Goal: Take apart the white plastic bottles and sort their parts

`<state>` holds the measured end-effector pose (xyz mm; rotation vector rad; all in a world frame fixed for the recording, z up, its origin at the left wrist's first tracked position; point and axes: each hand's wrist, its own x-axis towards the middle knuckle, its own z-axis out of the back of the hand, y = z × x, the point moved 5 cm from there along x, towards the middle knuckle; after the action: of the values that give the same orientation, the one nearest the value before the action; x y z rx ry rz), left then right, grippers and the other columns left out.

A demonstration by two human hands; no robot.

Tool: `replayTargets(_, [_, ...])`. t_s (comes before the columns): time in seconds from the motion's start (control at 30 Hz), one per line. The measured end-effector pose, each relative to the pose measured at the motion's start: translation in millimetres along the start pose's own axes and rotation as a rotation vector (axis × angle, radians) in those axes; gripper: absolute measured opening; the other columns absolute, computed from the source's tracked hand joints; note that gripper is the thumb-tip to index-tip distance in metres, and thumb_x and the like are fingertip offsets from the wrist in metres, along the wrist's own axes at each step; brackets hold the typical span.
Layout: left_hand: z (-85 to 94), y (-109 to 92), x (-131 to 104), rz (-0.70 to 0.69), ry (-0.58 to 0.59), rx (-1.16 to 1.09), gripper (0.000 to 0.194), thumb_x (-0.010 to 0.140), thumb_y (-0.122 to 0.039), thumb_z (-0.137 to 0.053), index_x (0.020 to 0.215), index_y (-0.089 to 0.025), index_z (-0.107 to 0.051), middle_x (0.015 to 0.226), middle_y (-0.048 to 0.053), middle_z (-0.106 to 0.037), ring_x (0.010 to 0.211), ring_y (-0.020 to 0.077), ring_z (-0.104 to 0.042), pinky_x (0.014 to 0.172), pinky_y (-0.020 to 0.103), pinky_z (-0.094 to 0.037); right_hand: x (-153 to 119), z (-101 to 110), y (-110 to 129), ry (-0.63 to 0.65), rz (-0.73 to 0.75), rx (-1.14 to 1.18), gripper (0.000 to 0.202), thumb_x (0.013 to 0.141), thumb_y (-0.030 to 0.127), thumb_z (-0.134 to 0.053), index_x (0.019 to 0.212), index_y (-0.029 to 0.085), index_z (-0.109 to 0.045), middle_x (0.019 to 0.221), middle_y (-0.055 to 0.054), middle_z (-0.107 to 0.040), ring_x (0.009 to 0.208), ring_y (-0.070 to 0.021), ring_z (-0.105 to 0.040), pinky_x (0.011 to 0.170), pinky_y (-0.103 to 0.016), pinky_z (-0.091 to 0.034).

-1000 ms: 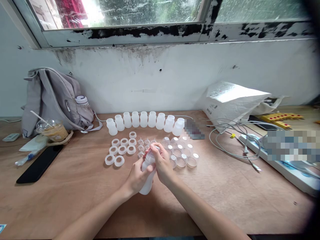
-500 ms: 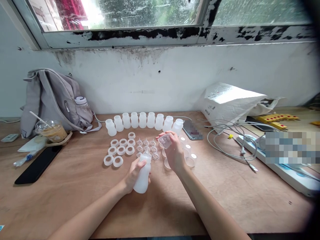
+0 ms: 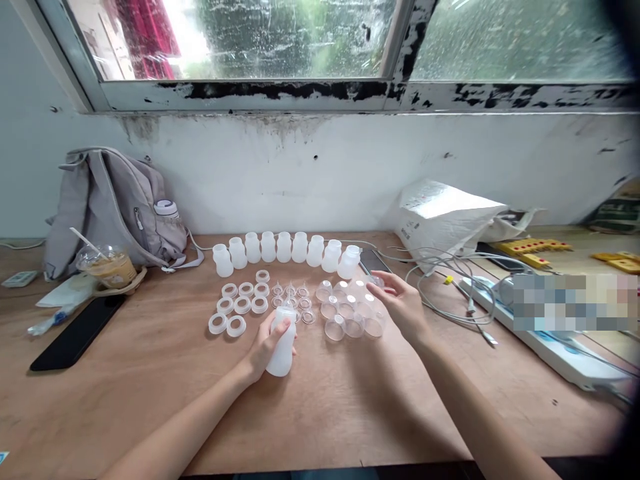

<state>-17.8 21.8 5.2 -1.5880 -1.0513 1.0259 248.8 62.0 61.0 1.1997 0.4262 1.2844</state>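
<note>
My left hand (image 3: 265,348) is wrapped round a frosted white bottle (image 3: 281,350), held slightly tilted, with a clear nipple-shaped piece at its top. My right hand (image 3: 397,300) is at the back right of a group of clear domed caps (image 3: 354,325), its fingertips closed on a clear cap (image 3: 376,281) that they partly hide. White rings (image 3: 243,305) lie in rows on the left. Between them and the domed caps sit several clear nipple pieces (image 3: 307,317), some hidden behind the held bottle. Several frosted bottles (image 3: 284,247) stand in a curved row behind.
On the left of the wooden table (image 3: 165,393) are a backpack (image 3: 113,207), an iced drink (image 3: 113,265) and a black phone (image 3: 77,333). To the right lie a white bag (image 3: 440,217), coiled cables (image 3: 425,293), another phone (image 3: 369,261) and a power strip (image 3: 540,347).
My right hand has moved right with the clear cap, from near the held bottle to the domed caps' far corner. My left hand still holds the bottle. The camera view has shifted slightly.
</note>
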Motion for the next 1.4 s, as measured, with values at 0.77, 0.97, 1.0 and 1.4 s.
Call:
replayTargets(0.77, [4.8, -19, -8, -0.235, -0.107, 0.129, 0.037, 0.066, -0.037, -0.064, 0.093, -0.016, -0.048, 0.077, 0.001, -0.054, 0.071, 0.0144, -0.053, 0.063, 0.024, -0.042, -10, 7, 15, -0.070, 0.288, -0.385, 0.025, 0.076, 0.039, -0.048, 0.084, 0.019, -0.061, 0.082, -0.009, -0.063, 0.073, -0.0221, -0.057, 0.063, -0.034, -0.043])
replayTargets(0.97, [2.9, -30, -17, -0.369, -0.132, 0.455, 0.040, 0.071, -0.036, -0.060, 0.106, -0.020, -0.048, 0.090, 0.004, -0.060, 0.078, 0.0190, -0.056, 0.069, 0.027, -0.043, -62, -76, 88, 0.394, 0.398, -0.024, 0.023, 0.075, 0.038, -0.056, 0.090, 0.021, -0.059, 0.057, 0.001, -0.052, 0.046, -0.0130, -0.045, 0.046, -0.025, -0.033])
replayTargets(1.0, [2.9, -31, -18, -0.379, -0.131, 0.500, 0.042, 0.071, -0.035, -0.059, 0.109, -0.021, -0.047, 0.092, 0.004, -0.061, 0.080, 0.0204, -0.057, 0.070, 0.028, -0.043, -68, -89, 92, 0.427, 0.392, 0.006, 0.025, 0.072, 0.039, -0.060, 0.090, 0.021, -0.058, 0.056, 0.002, -0.052, 0.047, -0.0128, -0.044, 0.047, -0.024, -0.032])
replayTargets(1.4, [-10.7, -22, -17, -0.180, 0.116, 0.387, 0.030, 0.059, -0.022, -0.066, 0.088, -0.015, -0.057, 0.073, 0.003, -0.060, 0.062, 0.0163, -0.054, 0.053, 0.024, -0.040, -81, -112, 76, 0.345, 0.160, 0.263, 0.029, 0.072, 0.035, -0.058, 0.053, 0.020, -0.043, 0.046, 0.005, -0.035, 0.043, -0.0090, -0.031, 0.042, -0.024, -0.024])
